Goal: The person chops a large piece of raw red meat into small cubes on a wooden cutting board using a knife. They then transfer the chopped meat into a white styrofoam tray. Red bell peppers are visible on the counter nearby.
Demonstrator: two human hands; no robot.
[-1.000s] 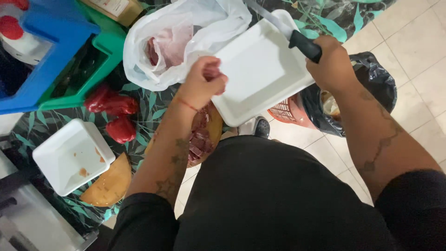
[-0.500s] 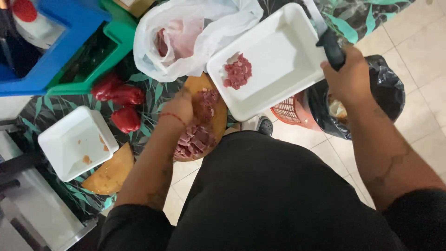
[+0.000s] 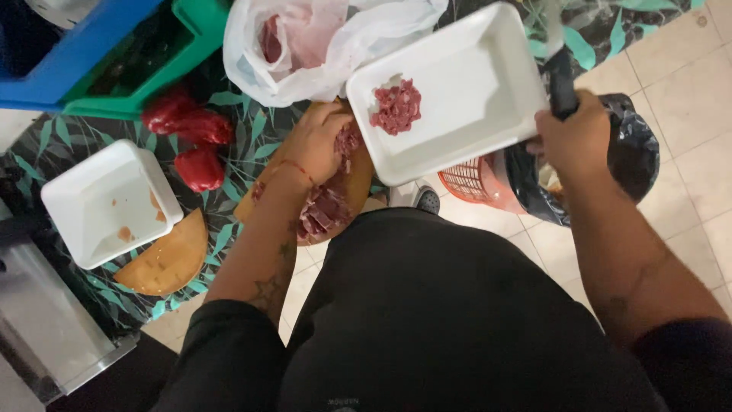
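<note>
A dark tablecloth printed with green leaves (image 3: 236,145) covers the counter, pale floor tiles showing beyond its edge. The landmark here is the round wooden cutting board (image 3: 354,183), and everything gets placed from it.

On the board, the left hand (image 3: 320,145) is cupped down over a heap of diced red meat (image 3: 324,214), fingers closed round a pinch of cubes. Just to the right of the board, held out over the table edge, sits the white foam tray (image 3: 450,114) with a small pile of cubes (image 3: 396,107) in it. The right hand (image 3: 576,141) is wrapped tight round a black knife handle (image 3: 563,91) at the tray's far side; whether it also grips the tray rim I cannot tell.

The tray's long axis runs diagonally, from near the board up and away to the right, and it looks tilted. The knife points up, away from the body, blade mostly blurred.

Risks, as I judge them: the tray hangs off the board with little support, so a tilt could slide the meat off. A blade sharing that hand could swing.

Above the board lies a white plastic bag (image 3: 320,38) with more meat; left of it red peppers (image 3: 191,141), further left another empty tray (image 3: 107,202).
</note>
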